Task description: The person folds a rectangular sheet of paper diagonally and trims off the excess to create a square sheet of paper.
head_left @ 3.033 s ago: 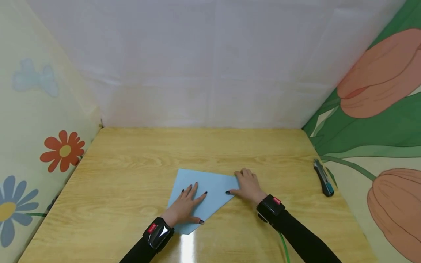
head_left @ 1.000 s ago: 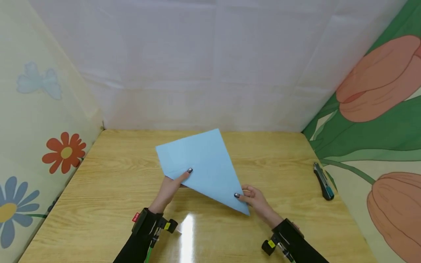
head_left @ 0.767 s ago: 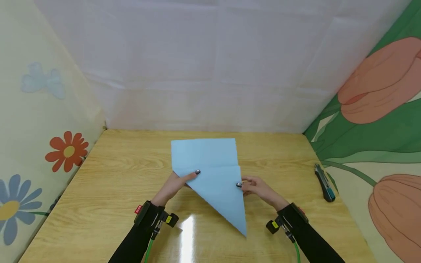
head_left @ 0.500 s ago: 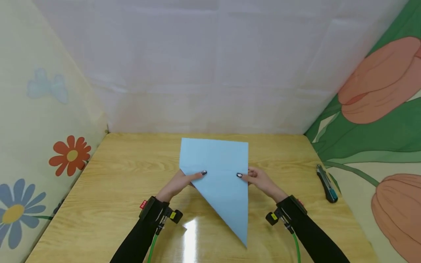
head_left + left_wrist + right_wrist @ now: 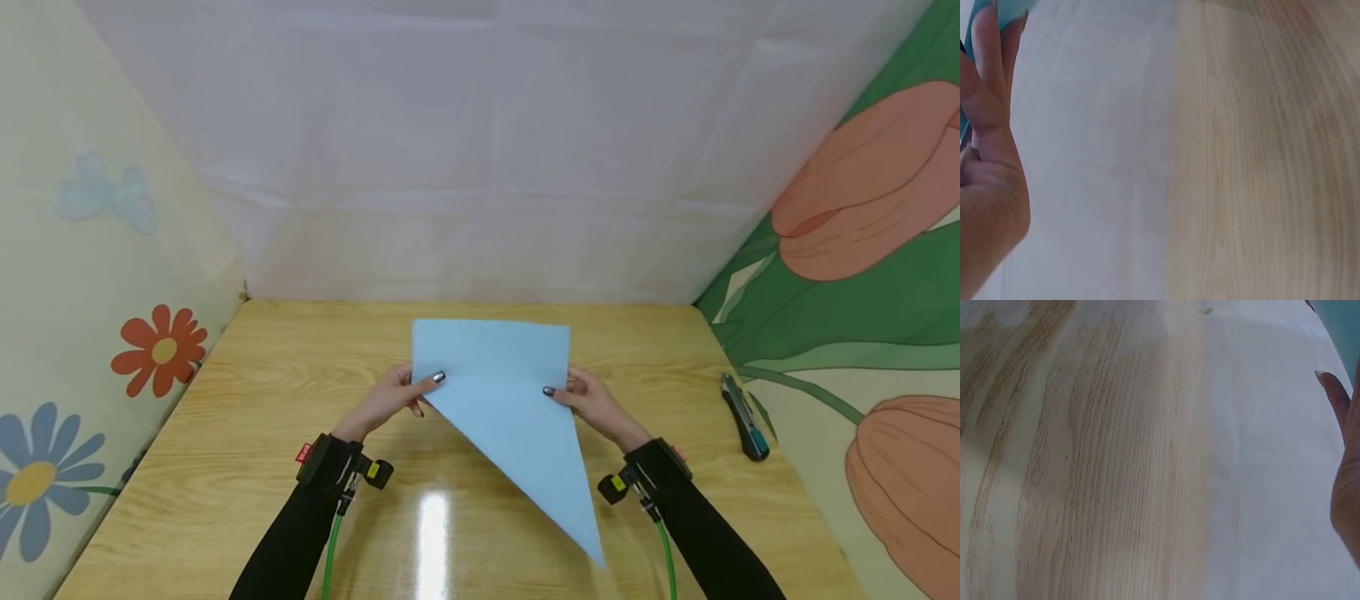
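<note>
Pinching blue paper (image 5: 498,425) w/ both hands: L hand (image 5: 386,402) clamped on L edge, R hand (image 5: 598,407) on R edge. Paper's up off table (image 5: 292,375), approx ctr, tip low R; utility knife (image 5: 745,418) far R.

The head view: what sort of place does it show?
Probably an indoor workspace, perhaps a small booth: a wood-grain table, a white sheet behind it, and flower-patterned coverings on both sides.

I hold the left hand (image 5: 385,402) and right hand (image 5: 597,407) apart, each in a pinch, thumbs (image 5: 425,387) uppermost and pointing inward, forearms (image 5: 283,533) converging.
</note>
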A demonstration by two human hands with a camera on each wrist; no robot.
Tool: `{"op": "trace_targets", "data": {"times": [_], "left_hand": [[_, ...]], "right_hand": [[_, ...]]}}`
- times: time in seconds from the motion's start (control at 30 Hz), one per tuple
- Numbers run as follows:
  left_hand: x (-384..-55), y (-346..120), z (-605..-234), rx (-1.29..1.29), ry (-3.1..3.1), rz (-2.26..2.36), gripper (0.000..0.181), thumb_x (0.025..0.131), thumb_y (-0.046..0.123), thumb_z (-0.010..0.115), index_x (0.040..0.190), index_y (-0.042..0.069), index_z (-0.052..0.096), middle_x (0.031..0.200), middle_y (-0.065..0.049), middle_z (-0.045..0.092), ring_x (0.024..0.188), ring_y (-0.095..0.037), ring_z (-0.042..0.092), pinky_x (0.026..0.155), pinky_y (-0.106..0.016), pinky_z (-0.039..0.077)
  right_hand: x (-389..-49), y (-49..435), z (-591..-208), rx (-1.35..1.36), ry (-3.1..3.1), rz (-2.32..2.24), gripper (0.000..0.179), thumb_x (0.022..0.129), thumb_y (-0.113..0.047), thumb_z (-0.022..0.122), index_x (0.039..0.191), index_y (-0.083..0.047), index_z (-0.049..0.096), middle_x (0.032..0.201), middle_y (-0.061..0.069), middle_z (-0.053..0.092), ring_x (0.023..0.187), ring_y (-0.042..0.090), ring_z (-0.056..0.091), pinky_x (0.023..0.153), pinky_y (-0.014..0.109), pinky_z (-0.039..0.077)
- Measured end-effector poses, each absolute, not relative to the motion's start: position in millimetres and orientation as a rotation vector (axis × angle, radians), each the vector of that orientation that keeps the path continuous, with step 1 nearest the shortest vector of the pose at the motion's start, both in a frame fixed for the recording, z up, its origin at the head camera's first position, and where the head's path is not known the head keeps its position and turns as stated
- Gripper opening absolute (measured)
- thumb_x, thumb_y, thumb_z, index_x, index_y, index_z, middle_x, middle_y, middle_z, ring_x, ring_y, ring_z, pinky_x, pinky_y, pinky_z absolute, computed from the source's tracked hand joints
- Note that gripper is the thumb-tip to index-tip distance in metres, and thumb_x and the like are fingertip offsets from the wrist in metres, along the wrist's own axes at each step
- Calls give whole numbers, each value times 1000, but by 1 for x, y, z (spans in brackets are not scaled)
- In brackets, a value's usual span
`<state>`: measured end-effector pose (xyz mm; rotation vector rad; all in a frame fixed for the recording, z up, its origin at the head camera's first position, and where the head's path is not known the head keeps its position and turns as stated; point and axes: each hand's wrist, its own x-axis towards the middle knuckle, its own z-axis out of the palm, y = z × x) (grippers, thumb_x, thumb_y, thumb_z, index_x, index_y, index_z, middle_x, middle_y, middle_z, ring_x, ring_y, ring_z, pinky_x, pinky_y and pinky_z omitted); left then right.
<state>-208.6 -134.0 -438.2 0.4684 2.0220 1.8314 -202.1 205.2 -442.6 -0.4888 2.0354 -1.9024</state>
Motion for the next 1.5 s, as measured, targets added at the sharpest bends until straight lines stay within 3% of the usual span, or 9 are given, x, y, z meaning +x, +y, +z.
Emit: {"op": "trace_targets", "data": {"times": [0.13,0.27,0.37,0.5,0.6,0.8,1.03,1.3,1.5], "left_hand": [[-210,-145,-436,625,1961,1808,38,95,9,55,125,-12,50,99,1,68,80,-12,66,66,-34,56],[-210,-157,-431,865,1912,1766,38,92,-8,43,128,-2,55,125,-1,60,107,-12,59,80,-42,53],[-210,-166,-426,937,1969,1743,40,95,-7,35,130,-1,54,133,-3,55,119,-9,51,91,-34,48],[-207,-169,-413,848,2167,1700,37,101,3,30,131,-3,50,133,-12,53,122,-14,49,99,-32,40],[-204,-153,-399,863,2322,1542,34,102,7,37,132,-2,49,131,-19,52,121,-26,50,101,-41,38],[-201,-97,-391,1067,2414,1138,44,93,18,59,134,4,50,135,-13,51,124,-29,47,100,-45,38],[-203,-72,-398,1061,2401,1064,45,88,27,66,127,5,57,120,-8,61,102,-17,58,84,-32,47],[-208,-74,-409,926,2510,1170,15,86,25,69,92,13,64,76,4,57,65,-10,46,60,-24,37],[-208,-79,-410,793,2616,1224,16,84,25,71,93,13,65,75,2,55,64,-13,44,59,-27,36]], "right_hand": [[-200,204,-443,-570,1972,-1996,36,88,10,50,115,-9,63,101,-1,66,86,3,59,70,18,49],[-199,203,-441,-635,2038,-1982,41,90,9,49,92,-27,68,95,-14,64,86,3,59,70,17,48],[-198,202,-441,-644,2114,-1939,27,91,9,48,90,-9,69,97,-10,65,81,3,60,66,19,49],[-196,198,-439,-724,2268,-1833,16,89,14,46,93,14,61,101,15,66,77,1,58,62,20,48],[-194,191,-437,-761,2366,-1755,17,88,16,46,91,14,62,103,29,62,85,7,60,67,20,48],[-186,177,-427,-874,2477,-1683,20,90,13,48,90,5,66,104,23,65,107,32,59,83,24,48],[-177,167,-421,-1094,2568,-1640,19,90,12,51,91,-2,64,110,20,66,97,31,64,69,27,53],[-175,166,-420,-853,2658,-1636,33,93,5,51,126,0,51,99,18,66,78,18,61,66,27,49],[-175,170,-416,-646,2613,-1582,23,91,-4,60,112,6,63,94,18,69,85,23,65,71,27,51]]}}
